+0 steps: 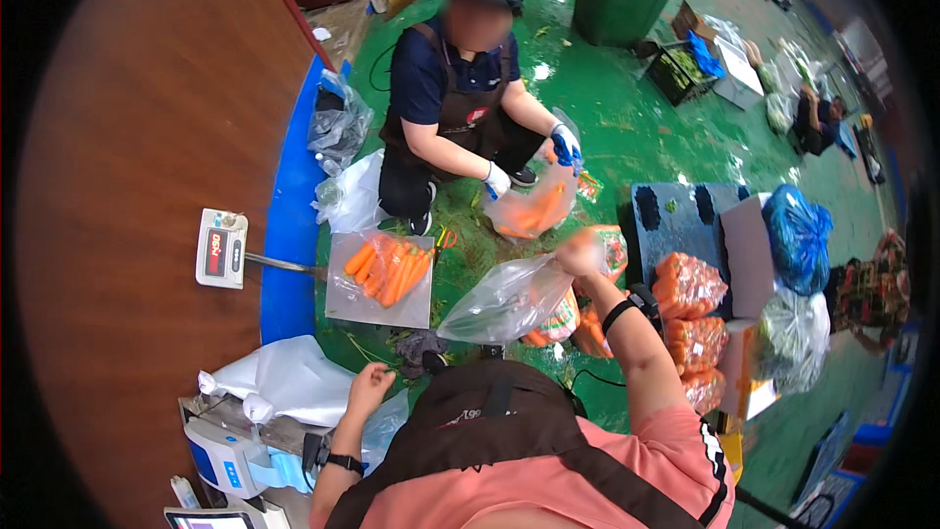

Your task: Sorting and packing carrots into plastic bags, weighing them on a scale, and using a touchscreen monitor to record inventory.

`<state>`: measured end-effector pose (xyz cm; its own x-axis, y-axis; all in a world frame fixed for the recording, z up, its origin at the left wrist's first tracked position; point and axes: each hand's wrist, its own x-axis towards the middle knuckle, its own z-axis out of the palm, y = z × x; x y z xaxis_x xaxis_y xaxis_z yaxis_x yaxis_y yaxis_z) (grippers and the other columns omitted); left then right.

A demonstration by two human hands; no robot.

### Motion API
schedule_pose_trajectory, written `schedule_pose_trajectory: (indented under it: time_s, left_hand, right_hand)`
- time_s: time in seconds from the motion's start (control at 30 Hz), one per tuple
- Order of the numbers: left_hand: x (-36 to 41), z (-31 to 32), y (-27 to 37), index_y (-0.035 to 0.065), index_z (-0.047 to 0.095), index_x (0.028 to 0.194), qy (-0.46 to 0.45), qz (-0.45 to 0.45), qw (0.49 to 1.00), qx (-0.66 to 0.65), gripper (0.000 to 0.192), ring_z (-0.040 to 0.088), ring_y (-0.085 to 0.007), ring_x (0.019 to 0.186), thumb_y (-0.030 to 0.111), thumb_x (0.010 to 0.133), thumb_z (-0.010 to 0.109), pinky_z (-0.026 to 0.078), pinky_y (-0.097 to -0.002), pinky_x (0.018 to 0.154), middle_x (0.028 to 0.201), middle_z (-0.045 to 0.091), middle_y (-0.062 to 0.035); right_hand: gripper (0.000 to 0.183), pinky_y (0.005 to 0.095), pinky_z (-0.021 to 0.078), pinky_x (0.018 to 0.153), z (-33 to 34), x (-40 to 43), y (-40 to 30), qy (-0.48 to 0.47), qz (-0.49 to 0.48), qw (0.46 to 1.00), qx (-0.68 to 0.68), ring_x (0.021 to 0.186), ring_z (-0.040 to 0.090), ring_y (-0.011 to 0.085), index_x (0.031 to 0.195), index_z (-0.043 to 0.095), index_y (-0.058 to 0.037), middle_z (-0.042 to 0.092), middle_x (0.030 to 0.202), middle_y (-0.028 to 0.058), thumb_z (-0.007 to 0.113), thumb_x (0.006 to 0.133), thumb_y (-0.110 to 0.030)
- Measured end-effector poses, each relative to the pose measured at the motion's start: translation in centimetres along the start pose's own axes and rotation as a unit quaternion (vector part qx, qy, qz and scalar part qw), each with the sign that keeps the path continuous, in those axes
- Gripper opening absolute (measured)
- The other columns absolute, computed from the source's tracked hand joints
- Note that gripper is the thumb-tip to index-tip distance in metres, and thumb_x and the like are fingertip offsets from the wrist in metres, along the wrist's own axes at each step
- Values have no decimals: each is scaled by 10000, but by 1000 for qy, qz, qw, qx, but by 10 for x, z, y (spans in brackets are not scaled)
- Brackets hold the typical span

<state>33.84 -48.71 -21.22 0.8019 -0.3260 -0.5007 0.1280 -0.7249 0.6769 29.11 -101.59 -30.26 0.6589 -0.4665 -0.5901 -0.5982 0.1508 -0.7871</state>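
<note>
My right hand (580, 253) is closed on the gathered end of a clear plastic bag (503, 301), which spreads out to the left and looks empty. Under and beside it lie printed bags of carrots (554, 323) on the floor. My left hand (371, 388) hovers low on the left with its fingers bent; whether anything is between them I cannot tell. It is nearest to a dark crumpled cloth (418, 351) and a white plastic sheet (294, 378). Ahead, a clear bag of carrots (389, 268) rests on the platform of a floor scale (378, 316), whose display (220, 248) is lit.
A squatting co-worker (455, 88) in gloves holds another bag of carrots (532, 209). Orange-handled scissors (445, 239) lie by the scale. Bagged carrots (690, 286) are stacked near a blue pallet (679, 217) at right. A label printer (224, 455) stands lower left.
</note>
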Motion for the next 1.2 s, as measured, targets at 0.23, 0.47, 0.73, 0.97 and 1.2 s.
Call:
schedule_pose_trajectory:
  time_s: [0.23, 0.47, 0.73, 0.97, 1.2]
  left_hand:
    - [-93, 25, -33, 50, 555, 985, 22, -59, 998, -9, 335, 581, -180, 662, 268, 749, 651, 466, -298, 614, 773, 599, -82]
    - [-144, 45, -24, 43, 557, 975, 54, -180, 980, -62, 314, 599, -207, 706, 248, 752, 643, 472, -309, 639, 812, 613, -94]
    - [-166, 48, -38, 51, 545, 1008, 125, -220, 954, -159, 339, 594, -205, 746, 261, 759, 640, 469, -308, 668, 829, 610, -85]
    - [-231, 27, -91, 66, 534, 1028, 189, -166, 952, -174, 342, 569, -196, 718, 268, 768, 624, 455, -315, 664, 792, 598, -82]
    - [-345, -9, -155, 63, 563, 975, 301, -272, 885, -227, 292, 571, -229, 768, 259, 764, 614, 451, -344, 691, 842, 597, -96]
  right_hand:
    - [199, 291, 460, 528, 59, 113, 48, 85, -131, 938, -309, 554, 568, 137, 757, 619, -35, 610, 643, 55, 640, 664, -209]
    - [468, 344, 464, 790, 142, 135, 44, 33, -124, 875, -467, 865, 605, 255, 1037, 586, -95, 625, 912, 151, 689, 636, -315]
    - [372, 336, 482, 686, 356, 2, 5, -286, -275, 841, -367, 748, 619, 240, 1038, 572, -49, 631, 818, 135, 647, 730, -243]
    - [399, 379, 452, 781, 579, -243, 1, -492, -451, 720, -191, 910, 567, 333, 1023, 583, -1, 570, 1033, 203, 651, 745, -278]
    - [227, 306, 481, 653, 660, -291, 24, -446, -477, 713, -256, 709, 633, 257, 881, 635, 7, 628, 779, 185, 613, 774, -192]
